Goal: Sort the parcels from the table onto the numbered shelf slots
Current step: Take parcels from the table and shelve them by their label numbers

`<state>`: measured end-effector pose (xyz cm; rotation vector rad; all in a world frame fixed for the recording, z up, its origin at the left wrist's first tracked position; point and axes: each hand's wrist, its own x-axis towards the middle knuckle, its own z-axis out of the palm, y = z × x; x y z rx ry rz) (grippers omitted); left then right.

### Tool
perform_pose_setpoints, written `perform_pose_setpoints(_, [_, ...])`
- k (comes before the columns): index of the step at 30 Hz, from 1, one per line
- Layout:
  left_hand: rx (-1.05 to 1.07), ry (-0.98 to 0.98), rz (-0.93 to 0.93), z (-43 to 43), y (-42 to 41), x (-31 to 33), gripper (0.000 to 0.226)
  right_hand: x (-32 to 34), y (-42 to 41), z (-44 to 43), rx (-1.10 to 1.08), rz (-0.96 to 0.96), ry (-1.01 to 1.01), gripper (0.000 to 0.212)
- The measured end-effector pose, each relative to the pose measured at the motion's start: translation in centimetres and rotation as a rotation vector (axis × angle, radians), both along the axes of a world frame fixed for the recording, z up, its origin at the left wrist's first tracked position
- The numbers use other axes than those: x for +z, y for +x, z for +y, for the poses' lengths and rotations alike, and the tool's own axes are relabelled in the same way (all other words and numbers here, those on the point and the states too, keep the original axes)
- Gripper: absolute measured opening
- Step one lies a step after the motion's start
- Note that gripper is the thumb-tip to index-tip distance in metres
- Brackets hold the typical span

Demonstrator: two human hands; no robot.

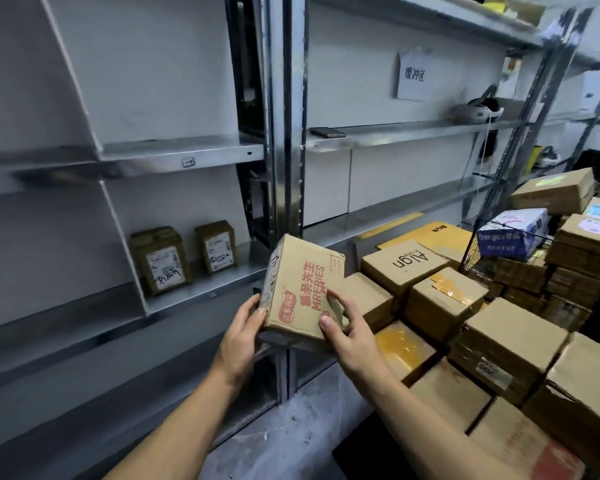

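I hold a brown cardboard parcel with red print (300, 289) in both hands, tilted, in front of the metal shelf upright. My left hand (245, 336) grips its lower left edge. My right hand (349, 332) presses on its printed face and lower right corner. Two small brown parcels with white labels (160, 260) (216, 247) stand upright in a slot of the grey metal shelf (201, 289) to the left. Several more cardboard parcels (444, 299) are packed together on the right.
White dividers (118, 233) split the left shelf into slots. A small label (188, 162) sits on the upper shelf edge. A phone (327, 133), a paper sign (414, 76) and a headset (477, 110) are on the right shelving. A wire basket (510, 240) holds parcels.
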<state>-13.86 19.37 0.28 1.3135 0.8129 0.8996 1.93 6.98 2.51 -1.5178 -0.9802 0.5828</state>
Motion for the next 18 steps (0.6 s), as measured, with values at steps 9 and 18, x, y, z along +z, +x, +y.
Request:
perform_pose_setpoints(9, [0.232, 0.144, -0.094, 1.6, -15.4, 4.9, 0.036, 4.1, -13.2, 5.5, 0.179, -0.3, -0.014, 0.045])
perform_pose_setpoints(18, [0.463, 0.547, 0.176, 1.1, -26.8, 7.6, 0.039, 7.9, -25.6, 8.2, 0.333, -0.101, 0.101, 0.052])
